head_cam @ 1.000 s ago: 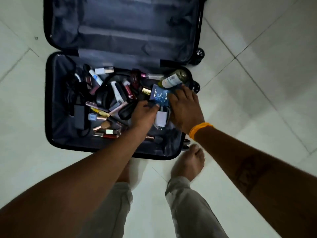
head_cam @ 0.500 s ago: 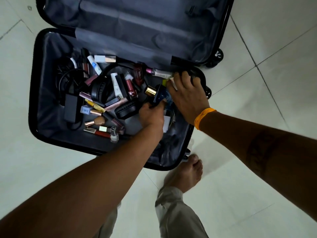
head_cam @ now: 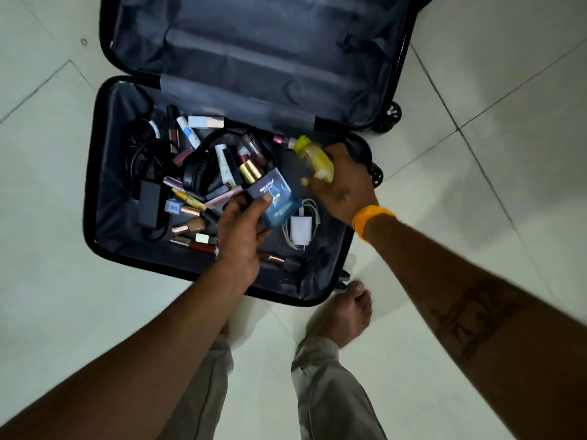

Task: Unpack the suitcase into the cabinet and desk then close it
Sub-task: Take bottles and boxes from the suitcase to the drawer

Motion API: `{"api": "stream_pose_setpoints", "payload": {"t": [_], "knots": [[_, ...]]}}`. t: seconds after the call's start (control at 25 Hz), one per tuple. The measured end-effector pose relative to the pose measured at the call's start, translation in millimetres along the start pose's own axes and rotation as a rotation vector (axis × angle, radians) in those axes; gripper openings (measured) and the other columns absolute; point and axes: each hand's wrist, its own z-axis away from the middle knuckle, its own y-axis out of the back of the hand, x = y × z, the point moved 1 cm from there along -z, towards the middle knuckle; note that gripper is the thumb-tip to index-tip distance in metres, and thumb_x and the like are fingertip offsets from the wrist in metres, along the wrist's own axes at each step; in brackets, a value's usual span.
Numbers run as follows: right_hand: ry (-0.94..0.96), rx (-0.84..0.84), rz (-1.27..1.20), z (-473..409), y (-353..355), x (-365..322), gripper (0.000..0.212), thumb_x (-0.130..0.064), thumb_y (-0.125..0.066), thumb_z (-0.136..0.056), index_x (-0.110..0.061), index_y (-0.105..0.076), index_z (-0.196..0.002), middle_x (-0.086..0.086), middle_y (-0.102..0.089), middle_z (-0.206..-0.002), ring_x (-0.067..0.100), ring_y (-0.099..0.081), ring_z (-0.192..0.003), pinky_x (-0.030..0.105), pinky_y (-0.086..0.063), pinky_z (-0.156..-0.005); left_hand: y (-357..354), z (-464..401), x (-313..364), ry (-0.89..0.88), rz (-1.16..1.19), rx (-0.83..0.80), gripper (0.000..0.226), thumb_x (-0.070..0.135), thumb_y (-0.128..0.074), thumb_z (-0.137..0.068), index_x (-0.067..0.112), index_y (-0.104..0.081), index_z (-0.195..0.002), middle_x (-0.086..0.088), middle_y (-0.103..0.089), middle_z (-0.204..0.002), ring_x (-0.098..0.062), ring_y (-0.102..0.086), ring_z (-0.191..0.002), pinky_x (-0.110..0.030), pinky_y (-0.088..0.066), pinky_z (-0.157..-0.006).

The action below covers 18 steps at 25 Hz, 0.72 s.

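A black suitcase (head_cam: pixel 104 173) lies open on the floor, its lid (head_cam: pixel 260 55) flat behind it. My left hand (head_cam: pixel 241 230) grips a blue perfume bottle (head_cam: pixel 276 198) with a gold cap, lifted just above the clutter. My right hand (head_cam: pixel 343 185), with an orange wristband, grips a yellow-green bottle (head_cam: pixel 314 157) over the case's right end. Both bottles are tilted. Below them lies a white charger (head_cam: pixel 300 230) with its coiled cable.
The case's lower half holds several lipsticks and tubes (head_cam: pixel 190 208), black headphones (head_cam: pixel 197 173), a black power adapter (head_cam: pixel 148 203) with cables and a white box (head_cam: pixel 205 121). My bare foot (head_cam: pixel 346 312) stands just in front of the case on the pale tiled floor (head_cam: pixel 476 154).
Both hands reached into the case's right end and took hold of the bottles. They now lift them: the blue one clear of the clutter, the yellow-green one up from the corner.
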Motion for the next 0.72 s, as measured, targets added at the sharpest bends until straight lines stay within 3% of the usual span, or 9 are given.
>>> {"api": "stream_pose_setpoints", "payload": {"t": [0.12,0.24,0.4,0.52,0.64,0.72], "knots": [[-0.246,0.061,-0.615,42.5,25.4,-40.7,0.031,-0.031,-0.077,-0.092,-0.008,-0.064,-0.109,-0.005,-0.066,-0.081,0.01,-0.058,-0.068,0.029,-0.049,-0.065,6.2,48.8,41.9,0.006,0.056,-0.095,0.012,0.017,-0.074,-0.091,0.025,-0.069,-0.098,0.001,-0.076,-0.1,-0.017,-0.071,-0.091,-0.039,-0.053,-0.085],[-0.277,0.087,-0.918,98.2,80.4,-103.3,0.047,-0.035,-0.067,-0.091,0.009,-0.063,-0.108,0.002,-0.055,-0.071,0.013,-0.048,-0.06,0.027,-0.042,-0.055,4.2,117.2,94.5,-0.022,0.055,-0.195,0.019,0.016,-0.073,-0.09,0.019,-0.074,-0.108,-0.006,-0.077,-0.111,-0.023,-0.074,-0.101,-0.039,-0.06,-0.083],[-0.234,0.145,-1.0,182.5,173.7,-204.5,0.055,-0.039,-0.07,-0.084,0.013,-0.056,-0.094,0.01,-0.05,-0.07,0.021,-0.047,-0.062,0.031,-0.044,-0.058,-1.5,229.3,179.9,-0.048,0.077,-0.246,0.043,0.022,-0.083,-0.079,0.008,-0.07,-0.117,-0.011,-0.076,-0.109,-0.027,-0.075,-0.094,-0.034,-0.063,-0.067],[-0.22,0.203,-1.024,245.8,242.5,-278.7,0.026,-0.017,-0.07,-0.093,0.007,-0.061,-0.092,0.006,-0.056,-0.07,0.019,-0.053,-0.061,0.033,-0.048,-0.06,-9.8,332.8,255.2,-0.11,0.081,-0.269,0.084,0.037,-0.097,-0.057,0.008,-0.065,-0.129,-0.013,-0.073,-0.114,-0.026,-0.072,-0.1,-0.036,-0.059,-0.077],[-0.162,0.237,-1.063,295.0,305.5,-347.9,0.02,-0.014,-0.07,-0.089,0.005,-0.065,-0.094,0.008,-0.064,-0.079,0.021,-0.063,-0.071,0.033,-0.056,-0.061,-24.6,423.0,316.3,-0.16,0.127,-0.301,0.074,0.037,-0.09,-0.061,0.006,-0.068,-0.125,-0.013,-0.074,-0.109,-0.025,-0.072,-0.094,-0.037,-0.057,-0.077],[-0.079,0.273,-1.066,324.8,346.9,-384.0,0.012,-0.012,-0.07,-0.089,-0.002,-0.07,-0.097,0.007,-0.069,-0.083,0.019,-0.067,-0.074,0.031,-0.056,-0.062,-40.7,476.2,350.7,-0.205,0.148,-0.328,0.053,0.029,-0.09,-0.067,0.009,-0.071,-0.113,-0.011,-0.074,-0.1,-0.024,-0.071,-0.087,-0.033,-0.058,-0.069]]}}
